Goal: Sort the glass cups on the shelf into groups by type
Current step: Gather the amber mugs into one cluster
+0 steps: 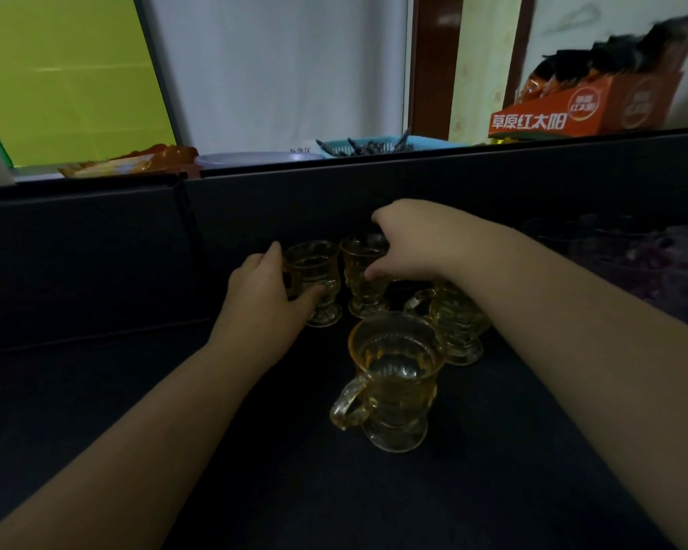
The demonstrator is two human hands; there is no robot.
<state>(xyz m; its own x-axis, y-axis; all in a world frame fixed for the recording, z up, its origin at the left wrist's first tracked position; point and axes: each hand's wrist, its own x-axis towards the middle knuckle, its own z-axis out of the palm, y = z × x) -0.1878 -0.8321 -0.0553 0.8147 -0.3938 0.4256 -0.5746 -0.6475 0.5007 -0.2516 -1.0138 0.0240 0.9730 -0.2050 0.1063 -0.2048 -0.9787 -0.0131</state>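
My left hand (263, 287) grips the rear-left amber cup (314, 280), thumb and fingers curled round its body. My right hand (410, 240) holds the neighbouring amber cup (363, 276) from above, fingers over its rim. Both stand upright on the dark shelf (136, 391). Two more amber cups stand nearer: one (459, 323) under my right forearm, one (394, 381) in front, handle left. Purple cups (648, 264) sit far right, dim.

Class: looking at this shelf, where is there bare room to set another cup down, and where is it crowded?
Bare dark shelf lies left of the left hand and in front of the nearest amber cup. Crowded: the amber cluster under the right hand; purple glasses far right.
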